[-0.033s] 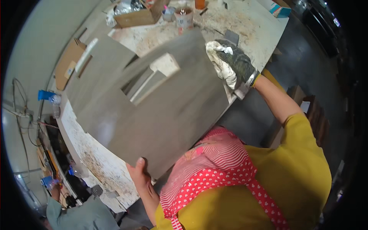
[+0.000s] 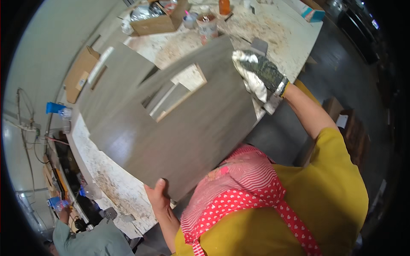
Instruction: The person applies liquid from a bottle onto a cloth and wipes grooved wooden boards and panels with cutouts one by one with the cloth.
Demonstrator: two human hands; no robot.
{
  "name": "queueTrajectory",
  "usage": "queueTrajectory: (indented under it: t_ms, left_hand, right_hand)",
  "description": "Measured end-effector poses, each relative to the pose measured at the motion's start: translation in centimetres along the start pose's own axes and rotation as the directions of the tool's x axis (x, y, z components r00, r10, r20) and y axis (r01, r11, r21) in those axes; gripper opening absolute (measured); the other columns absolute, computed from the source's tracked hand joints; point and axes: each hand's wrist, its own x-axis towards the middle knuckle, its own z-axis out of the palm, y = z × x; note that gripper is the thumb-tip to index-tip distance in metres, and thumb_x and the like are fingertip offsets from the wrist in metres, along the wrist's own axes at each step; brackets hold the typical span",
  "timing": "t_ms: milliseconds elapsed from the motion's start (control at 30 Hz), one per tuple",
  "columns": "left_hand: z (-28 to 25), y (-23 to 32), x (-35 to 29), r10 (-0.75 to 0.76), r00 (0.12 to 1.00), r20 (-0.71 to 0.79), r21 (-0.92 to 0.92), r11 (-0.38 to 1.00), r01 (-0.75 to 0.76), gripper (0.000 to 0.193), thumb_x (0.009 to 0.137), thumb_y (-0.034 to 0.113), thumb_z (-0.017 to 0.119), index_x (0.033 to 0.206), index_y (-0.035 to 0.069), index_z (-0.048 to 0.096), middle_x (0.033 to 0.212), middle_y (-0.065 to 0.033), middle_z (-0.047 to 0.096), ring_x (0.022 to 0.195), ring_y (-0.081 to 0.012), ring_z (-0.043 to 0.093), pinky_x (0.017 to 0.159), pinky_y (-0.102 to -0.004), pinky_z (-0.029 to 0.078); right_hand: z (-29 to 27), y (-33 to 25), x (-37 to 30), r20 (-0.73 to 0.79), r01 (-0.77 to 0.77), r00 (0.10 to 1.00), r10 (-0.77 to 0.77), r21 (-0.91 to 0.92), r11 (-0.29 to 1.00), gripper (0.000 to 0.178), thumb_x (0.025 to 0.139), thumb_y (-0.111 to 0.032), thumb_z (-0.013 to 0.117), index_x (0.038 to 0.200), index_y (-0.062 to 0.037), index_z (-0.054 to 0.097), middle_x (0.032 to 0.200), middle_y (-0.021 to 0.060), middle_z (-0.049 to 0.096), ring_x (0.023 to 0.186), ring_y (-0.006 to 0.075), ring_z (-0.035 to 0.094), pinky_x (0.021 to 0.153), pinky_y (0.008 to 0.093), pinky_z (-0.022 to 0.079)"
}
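A grey wood-grain panel (image 2: 200, 123) with a rectangular cutout is held at a slant over the worktable. My bare left hand (image 2: 159, 197) grips its near left edge, thumb on the upper face and fingers hidden beneath. My right hand (image 2: 262, 70), in a dark glove with silvery tape at the wrist, is closed on a crumpled white cloth (image 2: 256, 87) at the panel's right end. Whether the cloth presses on the edge or the face, I cannot tell. Another grey panel (image 2: 117, 72) with a slot lies beyond the held one, partly covered.
The white worktable (image 2: 294, 36) is stained brown. At its far side stand a cardboard box (image 2: 158, 26), a tub of brown liquid (image 2: 208, 27) and an orange bottle (image 2: 224, 7). A cardboard piece (image 2: 81, 74) leans at the left. A co-worker in a grey-green top (image 2: 92, 239) is at lower left.
The whole view has shifted slightly. My gloved right hand covers a bit more of the cloth than before. My left hand keeps the same hold on the panel.
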Motion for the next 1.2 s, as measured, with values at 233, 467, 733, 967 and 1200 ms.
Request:
queueTrajectory:
  t_ms: [233, 467, 733, 967, 1200]
  left_hand:
    - [-3.5, 3.7, 1.7, 0.047, 0.989, 0.141, 0.171, 0.983, -0.071, 0.047, 0.074, 0.012, 0.07, 0.115, -0.003, 0.053, 0.109, -0.007, 0.058, 0.101, -0.0172, 0.053, 0.091, -0.0304, 0.04]
    - [-4.2, 4.1, 4.1, 0.255, 0.962, 0.098, 0.212, 0.939, -0.27, 0.036, 0.079, -0.003, 0.061, 0.114, 0.0, 0.055, 0.109, -0.0058, 0.059, 0.101, -0.0156, 0.053, 0.089, -0.0295, 0.041]
    - [-3.9, 9.4, 3.4, 0.436, 0.895, 0.09, -0.126, 0.897, -0.424, 0.031, 0.082, 0.004, 0.063, 0.112, 0.003, 0.055, 0.099, -0.0033, 0.062, 0.092, -0.0104, 0.055, 0.083, -0.025, 0.043]
    - [-4.4, 9.3, 2.8, 0.42, 0.9, 0.116, -0.123, 0.905, -0.406, 0.026, 0.083, 0.006, 0.064, 0.108, 0.005, 0.056, 0.09, 0.0026, 0.059, 0.084, -0.0058, 0.051, 0.074, -0.0212, 0.041]
    - [-5.9, 8.3, 2.8, 0.424, 0.897, 0.13, 0.033, 0.902, -0.431, 0.022, 0.082, 0.003, 0.063, 0.104, 0.001, 0.059, 0.091, -0.0017, 0.062, 0.081, -0.0071, 0.054, 0.074, -0.0222, 0.044]
  right_hand:
    - [-1.6, 1.6, -1.0, 0.03, -0.183, 0.983, 0.183, 0.329, 0.927, 0.033, 0.088, -0.021, 0.054, 0.117, -0.0077, 0.057, 0.118, 0.0109, 0.057, 0.109, 0.0262, 0.053, 0.093, 0.0371, 0.039]
    - [-2.5, -2.2, 3.6, -0.182, 0.09, 0.978, -0.105, -0.089, 0.992, 0.016, 0.085, -0.02, 0.056, 0.089, -0.0062, 0.064, 0.081, 0.0085, 0.063, 0.076, 0.0221, 0.061, 0.07, 0.0351, 0.048]
    - [-5.9, -5.1, 6.2, -0.106, -0.101, 0.984, 0.142, 0.323, 0.941, 0.026, 0.084, -0.017, 0.057, 0.106, -0.0042, 0.061, 0.104, 0.01, 0.063, 0.092, 0.0244, 0.06, 0.081, 0.0334, 0.048]
    - [-3.4, -24.6, 12.3, 0.051, 0.421, 0.875, -0.482, 0.413, 0.808, 0.03, 0.084, -0.013, 0.058, 0.112, -0.0038, 0.058, 0.111, 0.0099, 0.06, 0.099, 0.0264, 0.058, 0.085, 0.0343, 0.046]
    - [4.8, -34.4, 14.9, 0.12, 0.767, 0.613, -0.781, 0.147, 0.625, 0.042, 0.076, -0.021, 0.06, 0.116, -0.0102, 0.056, 0.112, 0.012, 0.056, 0.104, 0.0312, 0.053, 0.093, 0.0398, 0.04]
